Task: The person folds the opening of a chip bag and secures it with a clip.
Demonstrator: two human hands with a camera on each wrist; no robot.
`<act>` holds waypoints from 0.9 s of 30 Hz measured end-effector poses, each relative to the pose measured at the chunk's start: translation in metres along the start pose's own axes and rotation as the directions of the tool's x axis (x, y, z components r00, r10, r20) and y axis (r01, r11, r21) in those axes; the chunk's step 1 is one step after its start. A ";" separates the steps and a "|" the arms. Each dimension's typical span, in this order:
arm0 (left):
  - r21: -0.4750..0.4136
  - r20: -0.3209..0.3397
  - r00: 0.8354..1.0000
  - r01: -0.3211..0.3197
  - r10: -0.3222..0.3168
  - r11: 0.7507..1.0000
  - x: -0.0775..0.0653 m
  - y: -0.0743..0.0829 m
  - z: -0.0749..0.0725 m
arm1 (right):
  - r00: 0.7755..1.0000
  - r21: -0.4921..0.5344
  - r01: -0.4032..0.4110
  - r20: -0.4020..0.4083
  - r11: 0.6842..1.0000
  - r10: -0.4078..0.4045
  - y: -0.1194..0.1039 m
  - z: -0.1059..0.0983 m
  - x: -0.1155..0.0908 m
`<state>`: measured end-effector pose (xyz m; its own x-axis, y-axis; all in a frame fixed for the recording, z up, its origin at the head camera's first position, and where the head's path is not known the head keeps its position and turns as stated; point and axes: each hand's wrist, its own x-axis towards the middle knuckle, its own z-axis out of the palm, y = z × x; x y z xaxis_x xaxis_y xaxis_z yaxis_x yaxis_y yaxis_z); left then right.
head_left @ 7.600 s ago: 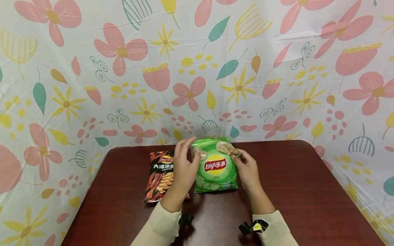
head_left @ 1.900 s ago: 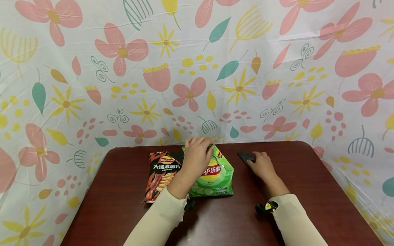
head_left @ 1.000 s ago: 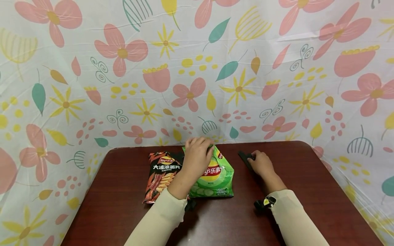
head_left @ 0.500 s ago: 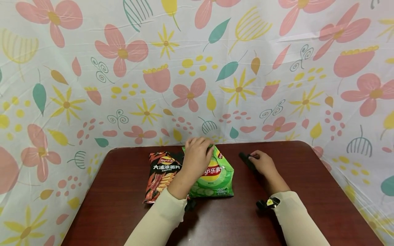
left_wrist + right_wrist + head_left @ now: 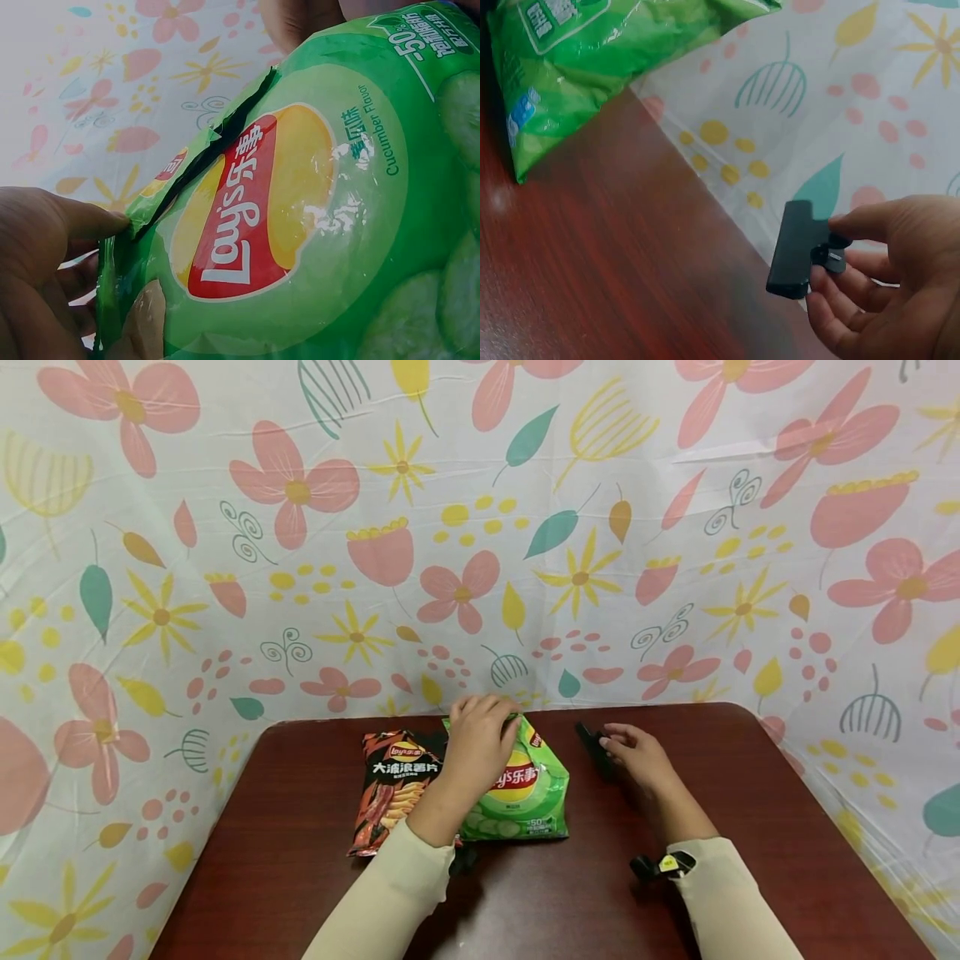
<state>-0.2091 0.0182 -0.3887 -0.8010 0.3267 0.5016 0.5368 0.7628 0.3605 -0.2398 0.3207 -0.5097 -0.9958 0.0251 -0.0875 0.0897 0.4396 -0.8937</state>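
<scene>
A green bag of Lay's cucumber potato chips [image 5: 542, 797] lies at the table's back middle. Its top is folded down to the front, with a slanting folded flap [image 5: 174, 174] in the left wrist view. My left hand [image 5: 480, 750] pinches that fold at one end, fingers over the top. To the right of the bag, my right hand [image 5: 642, 762] holds a black clip [image 5: 790, 251] by its handles between thumb and fingers. The clip's long flat bar points away from the palm, apart from the bag.
A black and red Lay's chip bag [image 5: 390, 793] lies left of the green one, partly covered by the left forearm. The dark wooden table [image 5: 750, 827] ends at a flower-patterned cloth [image 5: 660, 527] behind.
Earlier both hands were at the unfolded green bag; since then its top was folded and the right hand took the clip. Lately the clip turned slightly in the right hand; the left stayed put.
</scene>
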 end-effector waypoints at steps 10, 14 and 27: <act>-0.005 -0.005 1.000 -0.005 0.005 1.000 -0.001 0.000 0.001 | 0.998 0.057 0.065 0.019 0.996 -0.066 -0.005 0.004 -0.010; -0.005 -0.008 1.000 -0.012 0.012 1.000 -0.001 0.000 0.001 | 0.993 0.055 0.109 0.040 0.992 -0.112 -0.013 0.005 -0.019; -0.010 -0.010 1.000 -0.011 0.011 1.000 0.000 0.000 0.000 | 0.988 0.065 0.152 0.003 0.986 -0.152 -0.036 0.015 -0.034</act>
<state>-0.2091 0.0182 -0.3887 -0.7925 0.3289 0.5136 0.5481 0.7534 0.3632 -0.2091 0.2905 -0.4817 -0.9978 -0.0452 0.0481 -0.0617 0.3787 -0.9234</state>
